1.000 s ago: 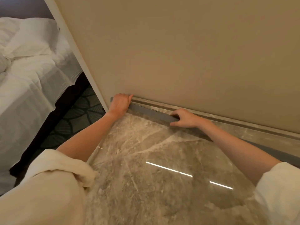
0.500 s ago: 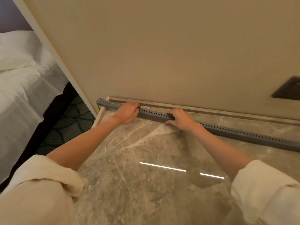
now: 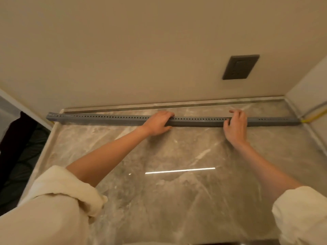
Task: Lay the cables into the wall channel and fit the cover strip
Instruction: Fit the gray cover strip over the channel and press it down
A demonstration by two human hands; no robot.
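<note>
Observation, head view. Landmark: the dark wall socket [image 3: 240, 67], set in the beige wall [image 3: 141, 50].

A long grey perforated channel [image 3: 106, 118] lies on the marble floor [image 3: 177, 200], below the socket and running parallel to the foot of the wall. It sits just out from the wall, with a bare band of marble between it and the skirting strip [image 3: 159, 106]. One row of small holes runs along its top face. Its far end reaches well to the left of the socket, past the corner edge of the wall; its other end stops down and to the right of the socket, near the side wall.

Left hand [image 3: 157, 123]: below and left of the socket, palm down on the channel, fingers curled over the top edge, thumb on the floor side. Gripping the channel.

Right hand [image 3: 236, 127]: almost directly below the socket, fingers draped over the channel, fingertips past its wall-side edge. Holding the channel; how firmly, cannot tell.

Both forearms bare; cream sleeves [image 3: 58, 197] rolled back.

A yellow cable [image 3: 313, 116] emerges at the channel's right end, lower right of the socket, and runs off along the side wall. Whether it passes inside the channel cannot be seen.

Far left of the socket, beyond the wall's edge, dark patterned carpet [image 3: 21, 156].
</note>
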